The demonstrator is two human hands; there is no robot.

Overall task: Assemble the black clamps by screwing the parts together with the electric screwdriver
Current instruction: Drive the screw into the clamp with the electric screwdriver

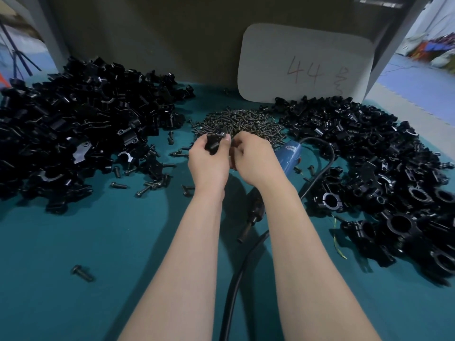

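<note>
My left hand (208, 159) grips one clamp (213, 143) before the screw heap (242, 121); right hand (254, 159) curled (contents hidden); one screwdriver (288, 156) beside.

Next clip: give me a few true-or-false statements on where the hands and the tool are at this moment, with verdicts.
1. The left hand grips a black clamp part. True.
2. The right hand holds the electric screwdriver. False: the screwdriver lies on the table, partly under the right forearm.
3. A heap of screws lies just beyond both hands. True.
4. The white card reads 17. False: it reads 44.
</note>
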